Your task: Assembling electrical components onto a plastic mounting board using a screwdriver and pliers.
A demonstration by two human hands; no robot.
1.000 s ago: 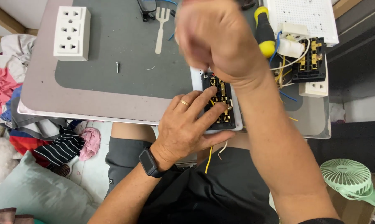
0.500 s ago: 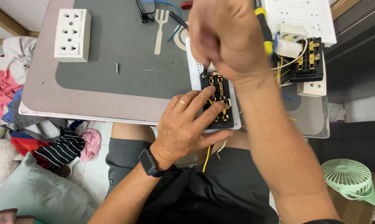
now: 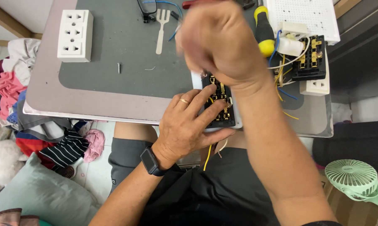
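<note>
An opened black socket strip point(image 3: 227, 121) with brass contacts lies at the table's front edge, with yellow and white wires point(image 3: 207, 152) hanging below it. My left hand point(image 3: 184, 129), wearing a ring and a dark wrist watch, presses its fingers over the strip and holds it down. My right hand point(image 3: 218, 42) is a closed fist just above the strip's far end. It grips a thin tool, of which only a short bit shows beneath the fist. The hand's edge is blurred.
On the grey mat point(image 3: 126, 62) lie a white three-outlet socket block point(image 3: 74, 35), a small screw point(image 3: 119, 68) and a white fork-shaped piece point(image 3: 161, 31). A yellow-and-black screwdriver point(image 3: 262, 31), another opened socket with wires point(image 3: 310, 58) and a white perforated board point(image 3: 306, 14) are at right. Clothes point(image 3: 13, 92) and a green fan point(image 3: 354, 178) lie below.
My right fist has shifted slightly sideways above the strip, staying closed. My left hand has kept its hold on the strip.
</note>
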